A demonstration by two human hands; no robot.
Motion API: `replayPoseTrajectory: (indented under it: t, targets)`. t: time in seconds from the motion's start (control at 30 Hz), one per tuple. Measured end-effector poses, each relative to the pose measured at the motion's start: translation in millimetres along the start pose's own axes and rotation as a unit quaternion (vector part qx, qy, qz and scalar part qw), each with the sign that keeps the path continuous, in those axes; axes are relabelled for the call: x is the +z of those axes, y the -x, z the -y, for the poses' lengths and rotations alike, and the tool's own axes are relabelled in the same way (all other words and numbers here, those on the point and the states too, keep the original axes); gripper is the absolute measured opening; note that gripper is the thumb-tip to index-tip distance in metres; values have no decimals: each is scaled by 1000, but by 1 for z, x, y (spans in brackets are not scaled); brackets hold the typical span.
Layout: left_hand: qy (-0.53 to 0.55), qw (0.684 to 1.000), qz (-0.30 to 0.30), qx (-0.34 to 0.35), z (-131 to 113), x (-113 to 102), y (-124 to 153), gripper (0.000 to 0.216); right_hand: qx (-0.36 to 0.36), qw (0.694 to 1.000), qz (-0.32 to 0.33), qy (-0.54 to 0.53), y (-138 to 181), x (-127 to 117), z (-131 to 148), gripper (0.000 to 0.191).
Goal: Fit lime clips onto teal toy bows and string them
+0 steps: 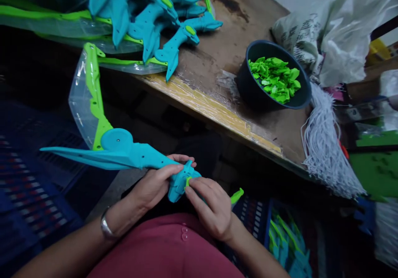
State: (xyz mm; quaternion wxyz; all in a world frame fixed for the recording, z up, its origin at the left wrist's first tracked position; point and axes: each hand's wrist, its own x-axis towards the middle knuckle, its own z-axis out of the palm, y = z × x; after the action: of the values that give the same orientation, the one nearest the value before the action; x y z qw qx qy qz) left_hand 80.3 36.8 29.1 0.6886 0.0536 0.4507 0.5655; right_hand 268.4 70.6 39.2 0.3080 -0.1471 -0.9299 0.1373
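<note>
A teal and lime-green toy bow [152, 155] lies across my lap, with a clear plastic panel along its green limb at the left. My left hand [155, 184], wearing a metal bracelet, is wrapped round its middle part, thumb on top. My right hand [211, 203] pinches a small green plastic piece [188, 181] against the teal centre of the bow. The fingers cover most of that piece, so I cannot tell how deep it sits. A green limb tip [237, 196] shows past my right hand.
Several similar toy bows [149, 17] are piled on the workbench [211, 71]. A dark bowl [242, 81] of small green pieces [276, 79] stands on it. White strings [326, 145] hang over the edge near plastic bags [304, 33]. Blue crates [27, 195] stand low at both sides.
</note>
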Motion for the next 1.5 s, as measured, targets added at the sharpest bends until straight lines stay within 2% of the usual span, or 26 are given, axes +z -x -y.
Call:
replayPoseTrajectory:
  t: [0.23,0.7,0.87,1.1,1.33,1.5]
  targets:
    - [13,1000,10,6,8,-2,3,26,-11,999,12,37,6,4,5,28]
    - [29,1000,9,6,7,-3,2,24,-28,998,44,47,1,4,9,30]
    - [23,1000,11,9,7,-3,2,23,-29,997,35,56,3,7,8,30]
    - [-11,999,43,1,8,-10,1,43,1,998,-2,59,9,17,13,30]
    - [3,999,28,-16,10,-11,0,42,54,996,-56,47,11,28,21,36]
    - [6,999,32,-9,12,-12,0,43,61,995,-51,56,12,31,24,35]
